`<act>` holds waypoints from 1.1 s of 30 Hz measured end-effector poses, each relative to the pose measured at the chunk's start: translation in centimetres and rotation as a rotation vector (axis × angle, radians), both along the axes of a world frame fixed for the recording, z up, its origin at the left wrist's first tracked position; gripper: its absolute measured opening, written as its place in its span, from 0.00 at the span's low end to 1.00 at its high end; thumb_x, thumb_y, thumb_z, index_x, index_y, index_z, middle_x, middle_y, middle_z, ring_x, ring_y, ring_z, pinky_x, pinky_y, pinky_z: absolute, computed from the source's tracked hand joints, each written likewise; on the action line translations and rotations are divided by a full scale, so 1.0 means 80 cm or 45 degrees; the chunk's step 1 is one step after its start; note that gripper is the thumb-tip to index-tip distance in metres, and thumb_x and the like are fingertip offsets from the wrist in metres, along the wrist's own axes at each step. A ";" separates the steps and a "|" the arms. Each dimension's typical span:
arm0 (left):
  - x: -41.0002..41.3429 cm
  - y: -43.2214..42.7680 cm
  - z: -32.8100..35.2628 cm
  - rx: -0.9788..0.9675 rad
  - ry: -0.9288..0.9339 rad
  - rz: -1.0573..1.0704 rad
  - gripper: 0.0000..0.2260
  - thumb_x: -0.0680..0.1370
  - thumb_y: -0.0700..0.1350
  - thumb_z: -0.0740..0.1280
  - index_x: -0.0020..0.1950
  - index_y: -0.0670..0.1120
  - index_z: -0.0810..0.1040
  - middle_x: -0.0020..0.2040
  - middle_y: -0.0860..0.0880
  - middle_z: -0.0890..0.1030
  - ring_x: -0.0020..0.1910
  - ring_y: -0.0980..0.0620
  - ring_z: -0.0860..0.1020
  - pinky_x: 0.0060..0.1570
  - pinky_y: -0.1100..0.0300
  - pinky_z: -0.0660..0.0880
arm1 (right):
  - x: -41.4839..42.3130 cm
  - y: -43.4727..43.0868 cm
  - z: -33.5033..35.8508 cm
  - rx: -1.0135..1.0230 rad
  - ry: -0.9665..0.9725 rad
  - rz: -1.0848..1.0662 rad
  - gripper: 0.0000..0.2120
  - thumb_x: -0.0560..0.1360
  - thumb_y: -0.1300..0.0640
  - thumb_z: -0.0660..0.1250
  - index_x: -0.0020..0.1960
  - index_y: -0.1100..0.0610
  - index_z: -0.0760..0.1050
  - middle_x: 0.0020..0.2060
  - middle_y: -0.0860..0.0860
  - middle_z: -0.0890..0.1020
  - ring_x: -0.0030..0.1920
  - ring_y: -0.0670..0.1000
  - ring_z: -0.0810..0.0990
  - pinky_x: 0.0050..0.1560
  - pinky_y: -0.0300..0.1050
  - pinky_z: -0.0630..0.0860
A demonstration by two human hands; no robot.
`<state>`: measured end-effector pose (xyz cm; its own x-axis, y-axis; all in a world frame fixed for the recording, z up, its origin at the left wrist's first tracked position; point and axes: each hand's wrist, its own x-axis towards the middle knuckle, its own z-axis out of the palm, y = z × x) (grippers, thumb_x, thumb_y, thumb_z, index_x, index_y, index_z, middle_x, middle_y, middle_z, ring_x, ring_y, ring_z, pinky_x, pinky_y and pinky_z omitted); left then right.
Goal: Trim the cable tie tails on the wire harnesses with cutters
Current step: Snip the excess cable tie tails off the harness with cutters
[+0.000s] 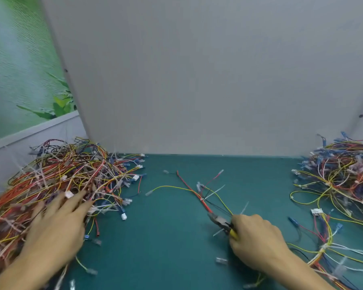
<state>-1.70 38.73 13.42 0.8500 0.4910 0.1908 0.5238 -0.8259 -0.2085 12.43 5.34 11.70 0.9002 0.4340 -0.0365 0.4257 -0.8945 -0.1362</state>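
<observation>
Right hand [258,241] is curled round the yellow grips of the cutters [220,222], the dark nose pointing away and to the left; the jaws look nearly together, with nothing seen between them. Just beyond the nose lies the near end of a single harness [199,195], set apart on the green counter [166,237]; whether nose and wires touch cannot be told. The long axis of the harness is noted as running diagonally, from far left to near right, so that it lies almost in line with the cutters. One white cable tie tail [215,191] juts from a tie midway along the bundle, out to the far right; a second tail [244,207] stands up just beside the right knuckles. Judgement: the right hand is much the nearer, and the second tail is expected to be reached first, the blades being turned across it. Left hand [59,222] is laid with fingers straight and spread on the untrimmed pile [67,172] at the left, well apart from the single harness; nothing is seen gripped, though blur limits this. Another pile [348,172] is heaped at the right edge. A grey panel [197,80] closes the back of the counter.
</observation>
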 end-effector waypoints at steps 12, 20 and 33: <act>0.132 -0.197 -0.020 -0.707 -0.125 -0.194 0.23 0.75 0.66 0.58 0.46 0.49 0.79 0.48 0.50 0.82 0.52 0.45 0.78 0.48 0.55 0.73 | 0.019 -0.004 0.065 0.404 -0.021 0.005 0.12 0.75 0.44 0.64 0.41 0.52 0.68 0.37 0.49 0.74 0.43 0.57 0.74 0.38 0.47 0.67; 0.166 -0.212 -0.032 -0.634 -0.078 -0.054 0.09 0.71 0.55 0.62 0.44 0.50 0.73 0.51 0.50 0.81 0.54 0.46 0.77 0.50 0.51 0.65 | 0.061 0.005 0.030 -0.032 -0.025 -0.025 0.08 0.72 0.56 0.63 0.50 0.54 0.75 0.46 0.55 0.77 0.48 0.60 0.78 0.41 0.45 0.68; 0.123 -0.158 -0.046 -0.914 -0.432 0.001 0.12 0.69 0.45 0.66 0.51 0.54 0.81 0.44 0.56 0.83 0.52 0.48 0.78 0.48 0.58 0.75 | 0.029 0.026 0.009 -0.035 -0.004 0.092 0.02 0.70 0.57 0.62 0.43 0.53 0.69 0.42 0.55 0.75 0.46 0.60 0.77 0.39 0.46 0.64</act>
